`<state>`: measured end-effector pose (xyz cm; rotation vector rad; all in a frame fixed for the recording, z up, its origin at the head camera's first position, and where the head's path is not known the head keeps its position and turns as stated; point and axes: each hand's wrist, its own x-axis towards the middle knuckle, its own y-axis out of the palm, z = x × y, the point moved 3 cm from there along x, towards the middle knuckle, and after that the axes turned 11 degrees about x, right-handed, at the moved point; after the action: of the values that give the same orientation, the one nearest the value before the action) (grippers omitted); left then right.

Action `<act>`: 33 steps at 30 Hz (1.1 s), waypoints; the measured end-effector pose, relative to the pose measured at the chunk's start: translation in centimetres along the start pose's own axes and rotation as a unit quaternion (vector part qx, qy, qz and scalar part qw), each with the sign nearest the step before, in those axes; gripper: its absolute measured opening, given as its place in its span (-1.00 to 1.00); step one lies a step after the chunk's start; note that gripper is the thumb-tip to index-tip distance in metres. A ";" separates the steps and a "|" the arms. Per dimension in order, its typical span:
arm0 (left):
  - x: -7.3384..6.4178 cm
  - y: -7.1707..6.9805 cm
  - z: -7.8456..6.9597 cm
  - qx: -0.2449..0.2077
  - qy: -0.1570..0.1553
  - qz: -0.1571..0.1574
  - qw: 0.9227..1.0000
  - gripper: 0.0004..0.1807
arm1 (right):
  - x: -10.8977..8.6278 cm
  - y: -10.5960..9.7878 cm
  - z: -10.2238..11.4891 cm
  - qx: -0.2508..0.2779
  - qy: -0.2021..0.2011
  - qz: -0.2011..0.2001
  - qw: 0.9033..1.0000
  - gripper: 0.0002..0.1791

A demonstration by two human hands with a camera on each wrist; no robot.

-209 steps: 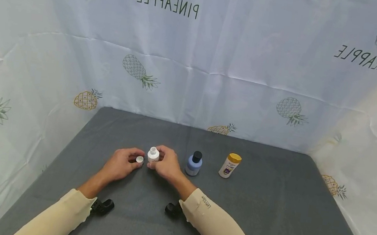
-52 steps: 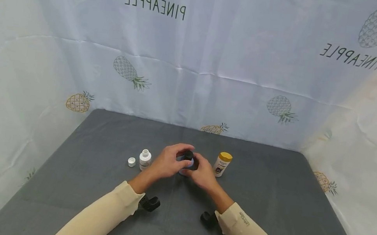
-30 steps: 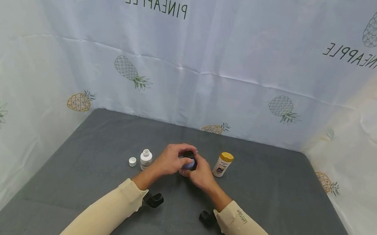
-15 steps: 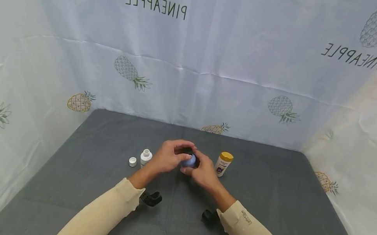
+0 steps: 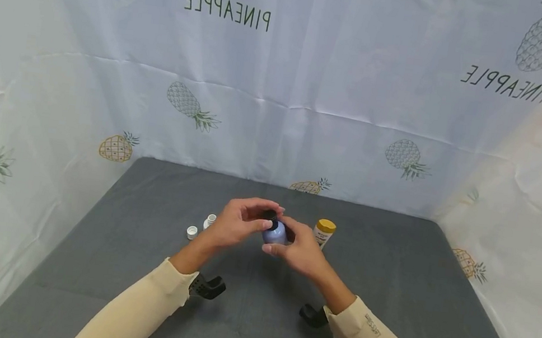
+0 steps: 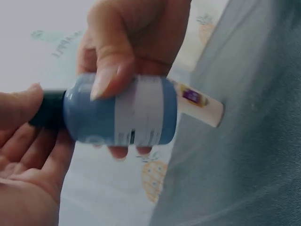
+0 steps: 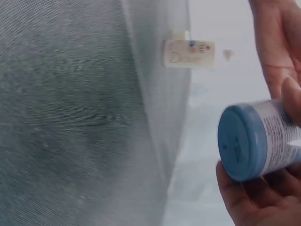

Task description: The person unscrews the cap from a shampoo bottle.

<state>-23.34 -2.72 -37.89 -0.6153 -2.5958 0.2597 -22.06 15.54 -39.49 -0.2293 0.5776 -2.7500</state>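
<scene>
Between both hands is a blue bottle (image 5: 274, 236) with a pale label and a black cap (image 6: 49, 109). My right hand (image 5: 303, 246) grips the bottle's body, thumb on the near side and fingers behind. The left hand (image 5: 235, 223) pinches the black cap between thumb and fingers, and the cap sits at the bottle's neck. Held up off the table, the bottle shows its round blue base (image 7: 237, 143) in the right wrist view. In the head view it leans a little, its cap toward the left hand.
An uncapped white bottle (image 5: 211, 220) stands left, partly hidden by the left hand. Beside it lies a small white cap (image 5: 192, 232). A cream bottle with a yellow cap (image 5: 326, 226) stands behind the right hand. Pineapple-print curtains (image 5: 275, 135) enclose the grey table (image 5: 387, 296).
Earlier the hands held the white bottle and its cap; both now stand on the table. Over the last second, the hands have lifted the blue bottle and tilted it slightly.
</scene>
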 end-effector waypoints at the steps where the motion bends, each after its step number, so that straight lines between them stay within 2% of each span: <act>1: -0.1 -0.1 -0.2 -0.008 0.001 0.011 1.000 -0.59 | -0.2 -0.2 0.3 -0.002 -0.005 0.010 1.000 -0.23; 5: -0.3 -0.5 -1.1 -0.018 0.009 0.054 0.998 -0.58 | -0.8 -0.8 1.6 0.000 -0.029 0.054 0.998 -0.22; 9: -0.4 -0.6 -1.9 -0.017 0.014 0.063 0.998 -0.58 | -1.2 -1.2 2.6 0.003 -0.043 0.078 0.996 -0.13; 13: -0.7 -0.5 -2.3 -0.023 0.005 0.032 0.999 -0.57 | -1.5 -1.2 3.0 0.005 -0.052 0.078 0.996 -0.07; 21: -1.1 0.5 -2.4 -0.020 -0.020 -0.027 0.999 -0.58 | -1.8 -1.0 2.9 -0.009 -0.060 0.056 0.997 -0.19; 29: -1.1 1.1 -2.9 0.009 -0.009 -0.077 0.997 -0.62 | -1.9 -1.0 3.3 -0.012 -0.065 0.041 0.997 -0.23; 33: -1.4 1.5 -3.0 0.024 -0.013 -0.100 0.995 -0.63 | -2.0 -0.8 3.3 -0.017 -0.070 0.033 0.997 -0.27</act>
<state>-20.25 -1.87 -36.21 -0.3349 -2.6426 0.2648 -19.65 15.74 -36.39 -0.4015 0.5826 -2.6370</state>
